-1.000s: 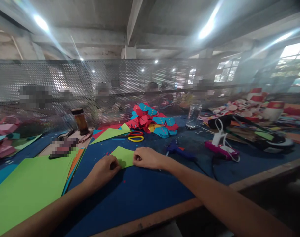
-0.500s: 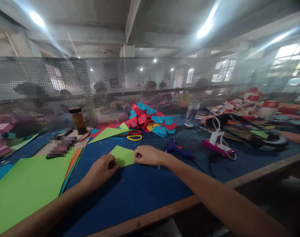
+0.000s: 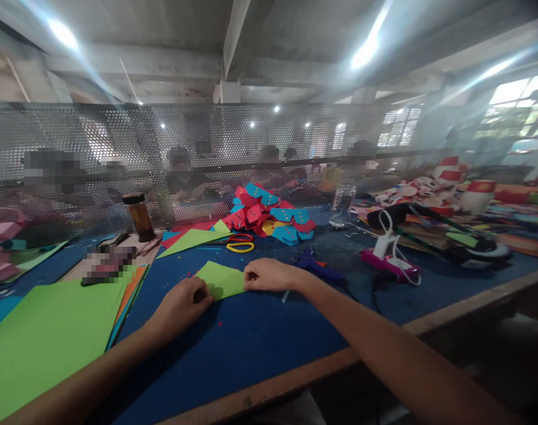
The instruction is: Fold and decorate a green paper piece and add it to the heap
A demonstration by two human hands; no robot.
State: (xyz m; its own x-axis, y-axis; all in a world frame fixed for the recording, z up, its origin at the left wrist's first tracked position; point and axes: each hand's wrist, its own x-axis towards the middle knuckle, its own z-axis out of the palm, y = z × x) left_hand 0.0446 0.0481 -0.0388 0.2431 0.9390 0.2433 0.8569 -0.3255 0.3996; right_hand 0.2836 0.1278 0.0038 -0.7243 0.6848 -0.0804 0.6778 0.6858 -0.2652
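Note:
A small piece of green paper (image 3: 224, 280) lies on the blue table top between my hands. My left hand (image 3: 189, 301) is closed at its left edge, the fingers curled and pinching there. At the right edge, my right hand (image 3: 266, 275) has its fingers bunched on the paper, hiding that corner. Beyond the paper are scissors (image 3: 240, 247) with red and yellow handles. A blue glue gun (image 3: 319, 267) rests just past my right wrist. Left of my left forearm is a stack of large green sheets (image 3: 51, 330), with orange and blue sheets beneath.
Red, blue and yellow cut-paper pieces (image 3: 269, 215) are heaped before a perforated metal screen (image 3: 198, 130). A dark-lidded jar (image 3: 139, 218) and a clear glass bottle (image 3: 342, 206) stand upright. A pink power strip (image 3: 393, 262) with a white cable sits right. People are behind the screen.
My right hand has slid slightly to the right along the paper's edge. My left hand and the paper have stayed in nearly the same place.

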